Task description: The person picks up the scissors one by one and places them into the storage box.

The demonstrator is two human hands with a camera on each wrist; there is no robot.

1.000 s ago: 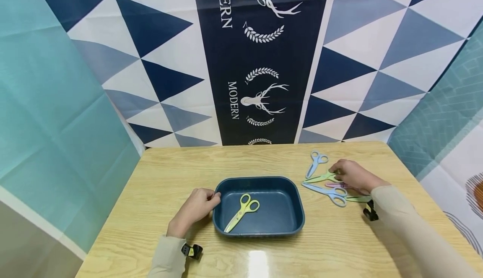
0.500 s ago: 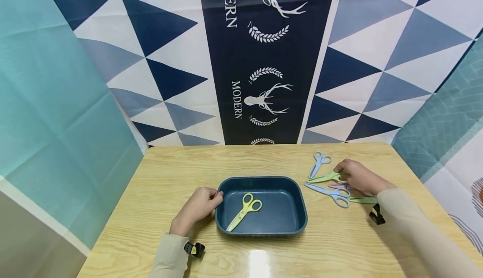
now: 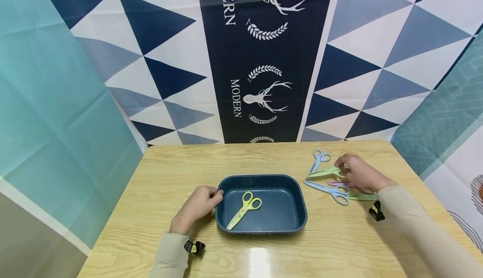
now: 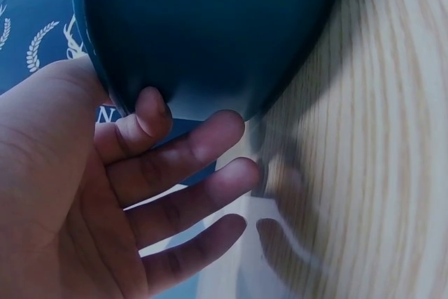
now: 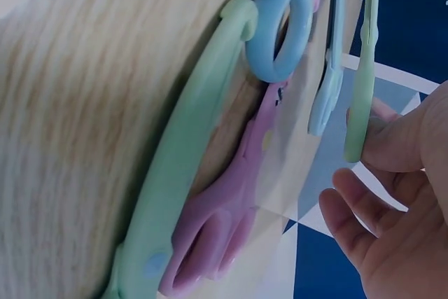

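Observation:
My left hand (image 3: 198,206) pinches the left rim of a dark blue tray (image 3: 264,232); the left wrist view has the thumb over the rim and the index finger bent against the outer wall. Inside the tray lies a pair of yellow scissors (image 3: 241,213). Over at the right, my right hand (image 3: 360,172) pinches green scissors (image 3: 324,172) by a handle. In the right wrist view these green scissors (image 5: 362,96) stand on edge between thumb and index finger, above the other scissors. The remaining fingers there are loosely bent.
Around the right hand lie blue scissors (image 3: 318,160) at the back, larger blue scissors (image 3: 330,189) in front, pink scissors (image 5: 224,208) and a second green pair (image 5: 182,152). Some overlap. A patterned cloth (image 3: 260,60) hangs behind the wooden table (image 3: 181,160).
The pinched green scissors have risen slightly with my right hand, their blades now crossing over the rear blue pair's tip in view. My left hand stays at the tray's rim.

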